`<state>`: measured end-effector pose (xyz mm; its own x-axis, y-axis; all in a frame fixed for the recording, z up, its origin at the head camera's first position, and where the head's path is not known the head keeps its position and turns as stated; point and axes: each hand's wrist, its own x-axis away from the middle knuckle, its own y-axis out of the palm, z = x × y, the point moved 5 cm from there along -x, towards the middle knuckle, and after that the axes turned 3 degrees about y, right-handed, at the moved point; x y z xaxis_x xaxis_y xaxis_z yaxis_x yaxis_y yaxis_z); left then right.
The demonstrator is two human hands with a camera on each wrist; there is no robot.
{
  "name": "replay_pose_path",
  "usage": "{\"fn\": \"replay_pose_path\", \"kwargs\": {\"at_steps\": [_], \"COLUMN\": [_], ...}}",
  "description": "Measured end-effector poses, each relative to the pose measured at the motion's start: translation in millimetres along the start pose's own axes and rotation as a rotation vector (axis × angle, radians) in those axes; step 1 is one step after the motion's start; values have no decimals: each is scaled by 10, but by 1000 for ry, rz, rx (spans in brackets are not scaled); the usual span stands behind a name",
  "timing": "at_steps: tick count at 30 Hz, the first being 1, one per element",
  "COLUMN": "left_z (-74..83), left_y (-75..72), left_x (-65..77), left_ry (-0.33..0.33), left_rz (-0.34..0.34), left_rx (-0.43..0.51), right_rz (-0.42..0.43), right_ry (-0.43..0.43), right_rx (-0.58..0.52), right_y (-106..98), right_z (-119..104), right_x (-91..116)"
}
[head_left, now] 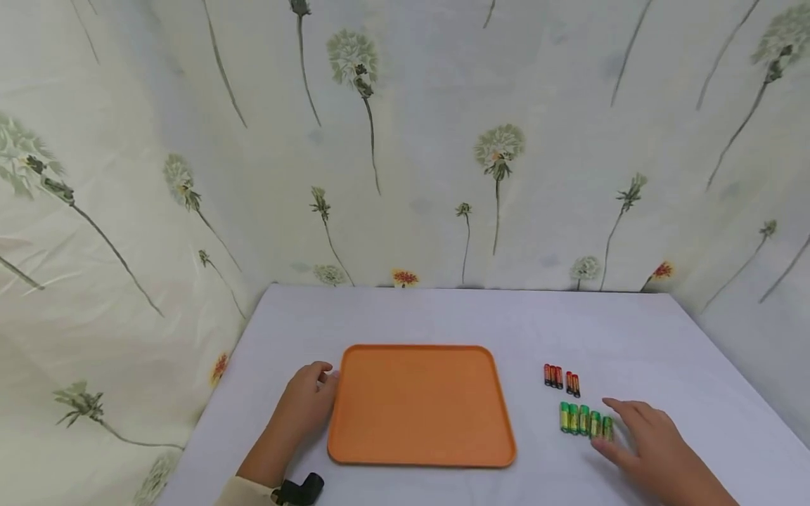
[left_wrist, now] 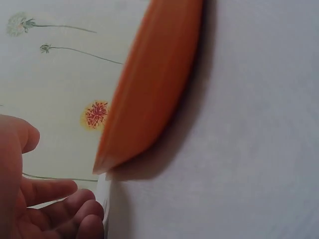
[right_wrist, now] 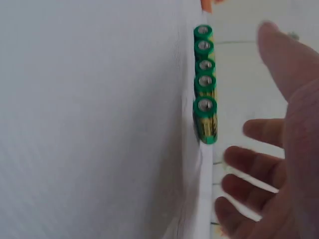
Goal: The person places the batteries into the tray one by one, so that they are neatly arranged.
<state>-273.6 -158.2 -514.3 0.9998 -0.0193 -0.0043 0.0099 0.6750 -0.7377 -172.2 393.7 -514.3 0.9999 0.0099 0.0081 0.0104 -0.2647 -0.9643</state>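
An orange tray (head_left: 420,406) lies flat on the white table, with nothing on it. At its left edge is my left hand (head_left: 306,404), fingers loosely bent and holding nothing; the left wrist view shows the tray's side wall (left_wrist: 154,84) just beyond the fingertips. To the right of the tray, several green and gold batteries (head_left: 574,419) lie side by side in a row. My right hand (head_left: 652,446) is spread beside the right end of that row, thumb and fingers apart with nothing between them. In the right wrist view the nearest green battery (right_wrist: 206,124) shows its end.
Several smaller red and black batteries (head_left: 553,376) lie behind the green row, in two small groups. White cloth covers the table (head_left: 418,316). A curtain (head_left: 418,140) printed with dandelions hangs behind and at both sides. A black device (head_left: 300,489) is strapped to the left wrist.
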Motion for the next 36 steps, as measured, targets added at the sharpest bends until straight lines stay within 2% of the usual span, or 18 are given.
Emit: {"fn": "replay_pose_path", "kwargs": {"at_steps": [5,10,13,20,25,36], "left_z": [-29,-48,-65,-84,-105,-118], "left_y": [29,59,82,76,79,87], "left_x": [-20,-26,-30,-9,-3,-14], "left_ry": [4,-4,-2,13,11,9], "left_rz": [6,9,-4,-1,19,18], "left_rx": [34,42,31,22,17,31], "right_rz": [-168,-238,-239,-145,-158,-217], "right_ry": [101,154,145,61,59,98], "right_rx": [7,-27,-28,-10,-4,-11], "right_y": [123,154,158,138,124,126], "right_z": [151,211,214,209,196,163], "right_x": [-44,-51,-68,-92,-113,-137]}}
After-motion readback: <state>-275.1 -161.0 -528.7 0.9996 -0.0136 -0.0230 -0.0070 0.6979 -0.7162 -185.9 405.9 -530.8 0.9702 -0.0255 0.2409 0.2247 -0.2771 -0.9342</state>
